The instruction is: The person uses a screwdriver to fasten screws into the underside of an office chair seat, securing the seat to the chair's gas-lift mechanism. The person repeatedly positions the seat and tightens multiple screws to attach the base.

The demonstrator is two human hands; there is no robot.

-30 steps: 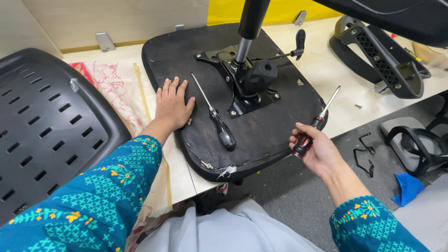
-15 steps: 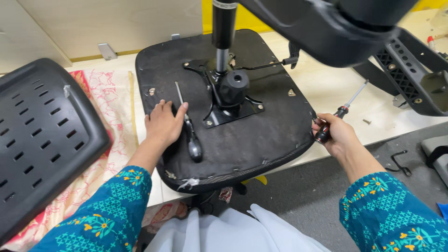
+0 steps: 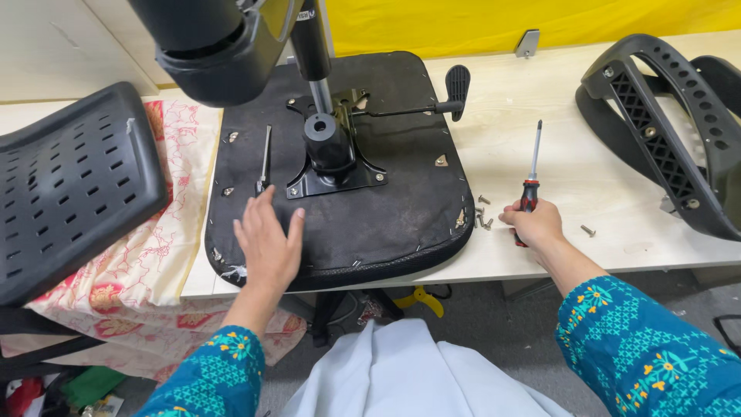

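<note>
An upturned black chair seat (image 3: 386,224) lies on the pale wooden table (image 3: 602,193), its metal mechanism plate (image 3: 333,166) and gas cylinder (image 3: 312,54) pointing up. My left hand (image 3: 268,245) rests flat on the seat's underside, fingers spread, covering the handle of a screwdriver (image 3: 265,158) that lies there. My right hand (image 3: 535,224) grips the red-and-black handle of a second screwdriver (image 3: 531,174) on the table, right of the seat, blade pointing away from me.
Loose screws (image 3: 482,215) lie beside the seat edge, another screw (image 3: 587,229) farther right. A perforated black chair back (image 3: 65,185) lies on a floral cloth (image 3: 154,270) at left. Black armrest frames (image 3: 664,131) sit at right. A chair base hub (image 3: 216,46) looms overhead.
My right hand brought its screwdriver from the seat's edge onto the table. My left hand slid down over the other screwdriver's handle. The view shifted so the seat sits farther left.
</note>
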